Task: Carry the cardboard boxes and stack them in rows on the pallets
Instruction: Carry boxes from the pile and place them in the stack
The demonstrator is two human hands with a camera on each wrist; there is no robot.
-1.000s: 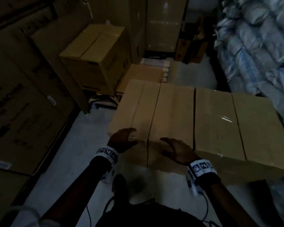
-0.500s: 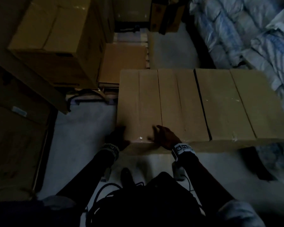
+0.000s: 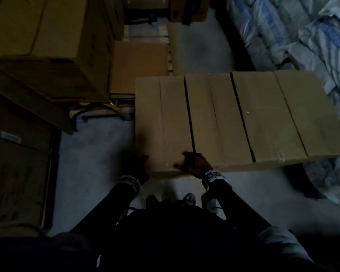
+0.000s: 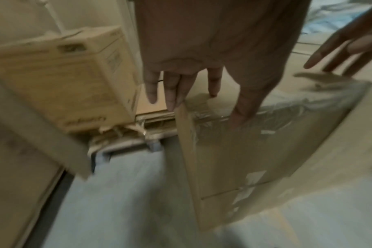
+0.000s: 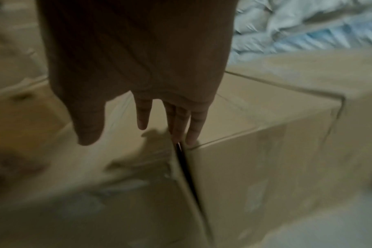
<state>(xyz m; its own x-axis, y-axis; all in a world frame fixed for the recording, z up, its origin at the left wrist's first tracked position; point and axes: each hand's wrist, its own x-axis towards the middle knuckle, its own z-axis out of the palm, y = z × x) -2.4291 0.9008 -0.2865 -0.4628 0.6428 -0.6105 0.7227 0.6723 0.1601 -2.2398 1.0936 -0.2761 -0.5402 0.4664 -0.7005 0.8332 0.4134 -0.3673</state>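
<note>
Three brown cardboard boxes stand side by side on the floor in front of me: left box (image 3: 161, 122), middle box (image 3: 214, 122), right box (image 3: 283, 118). My left hand (image 3: 139, 163) is at the near left top corner of the left box (image 4: 244, 151), fingers (image 4: 172, 87) straight along the corner edge and thumb against the taped near face. My right hand (image 3: 192, 163) lies over the near top edge. Its straight fingertips (image 5: 190, 134) touch at the dark gap between the left box (image 5: 117, 167) and the middle box (image 5: 265, 159). Neither hand grips anything.
A big carton (image 3: 47, 46) stands at the left on flattened cardboard, with more cartons nearer along the left. A flat cardboard sheet (image 3: 139, 63) lies on a wooden pallet (image 3: 165, 36) behind the boxes. White and blue sacks (image 3: 302, 36) pile up at the right. Grey floor (image 3: 96, 163) shows at my feet.
My view has tipped downward and closer. Both hands came down from above the left box's top to its near edge, the left to the corner, the right to the gap.
</note>
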